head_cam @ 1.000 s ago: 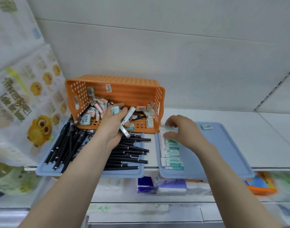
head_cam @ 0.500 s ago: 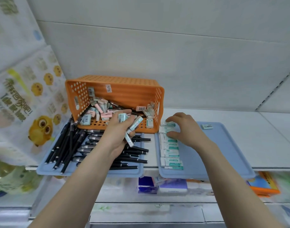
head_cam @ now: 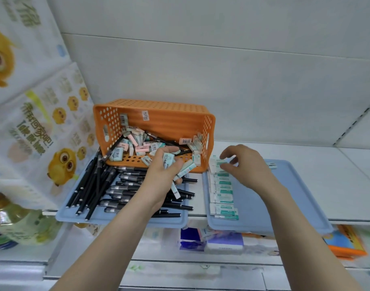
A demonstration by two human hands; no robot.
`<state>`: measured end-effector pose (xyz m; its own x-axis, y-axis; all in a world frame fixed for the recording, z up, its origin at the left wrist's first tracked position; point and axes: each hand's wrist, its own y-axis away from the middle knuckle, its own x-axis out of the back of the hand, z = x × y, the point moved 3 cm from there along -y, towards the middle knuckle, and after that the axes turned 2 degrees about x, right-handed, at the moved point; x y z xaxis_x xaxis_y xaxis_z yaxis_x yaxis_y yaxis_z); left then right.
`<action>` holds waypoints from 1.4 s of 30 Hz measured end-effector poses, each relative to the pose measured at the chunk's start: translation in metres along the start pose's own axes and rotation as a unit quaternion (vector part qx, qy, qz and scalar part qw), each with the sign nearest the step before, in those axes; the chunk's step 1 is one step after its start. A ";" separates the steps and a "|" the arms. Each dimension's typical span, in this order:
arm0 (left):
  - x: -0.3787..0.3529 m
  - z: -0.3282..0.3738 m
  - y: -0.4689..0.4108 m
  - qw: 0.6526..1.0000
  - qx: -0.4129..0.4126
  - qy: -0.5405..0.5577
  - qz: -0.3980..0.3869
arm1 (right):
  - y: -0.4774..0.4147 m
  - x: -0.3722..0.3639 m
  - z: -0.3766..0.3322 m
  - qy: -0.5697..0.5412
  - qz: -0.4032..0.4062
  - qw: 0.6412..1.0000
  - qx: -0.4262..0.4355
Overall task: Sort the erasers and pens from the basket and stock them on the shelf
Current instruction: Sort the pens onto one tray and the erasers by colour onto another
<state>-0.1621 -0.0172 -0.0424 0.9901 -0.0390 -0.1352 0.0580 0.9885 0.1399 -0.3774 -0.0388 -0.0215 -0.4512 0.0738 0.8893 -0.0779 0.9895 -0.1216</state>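
Gripping a handful of erasers (head_cam: pixel 186 169), the left hand (head_cam: pixel 161 178) is in the centre of the frame, just in front of the open mouth of the orange basket (head_cam: pixel 169 119). Its fingers are curled around the small pale green and white blocks, and some of them stick out to the right and below the palm. The basket lies tipped on its side, and its lower edge rests on the far end of the left blue tray (head_cam: pixel 108 219). Inside it is a mixed heap of loose erasers (head_cam: pixel 137 141), pink and pale green, with a few black pens between them. Many black pens (head_cam: pixel 125 190) lie on the left tray, some in a loose pile and some slanted along its left side.

The right hand (head_cam: pixel 246 168) is right of centre, over the far end of the right blue tray (head_cam: pixel 295 198). Its thumb and first finger pinch the top eraser (head_cam: pixel 218 162) of a row of erasers (head_cam: pixel 221 195) which runs down the left side of this tray. One single eraser (head_cam: pixel 271 164) lies apart at the far edge of the tray. Both trays sit on the white shelf (head_cam: pixel 347 181). Packages printed with yellow owls (head_cam: pixel 39 131) fill the left of the frame.
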 end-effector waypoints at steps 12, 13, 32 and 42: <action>-0.011 0.007 -0.003 0.998 -0.042 -0.050 0.022 | 0.018 0.001 -0.009 -0.463 -0.043 0.880 -0.100; -0.009 0.007 -0.004 0.998 -0.037 -0.044 0.021 | 0.019 0.003 -0.005 -0.462 -0.041 0.880 -0.102; -0.018 0.000 0.001 0.989 0.002 -0.140 -0.053 | 0.016 -0.018 0.020 -0.059 -0.045 0.996 -0.044; -0.025 0.002 0.009 0.981 -0.007 -0.174 -0.087 | 0.023 -0.002 -0.021 -0.369 -0.096 0.924 -0.028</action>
<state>-0.1863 -0.0076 -0.0353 0.9491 -0.2524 0.1883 0.2305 0.9643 0.1307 -0.3595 -0.0133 -0.0164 -0.9186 -0.1876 0.3479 -0.1824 0.9820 0.0480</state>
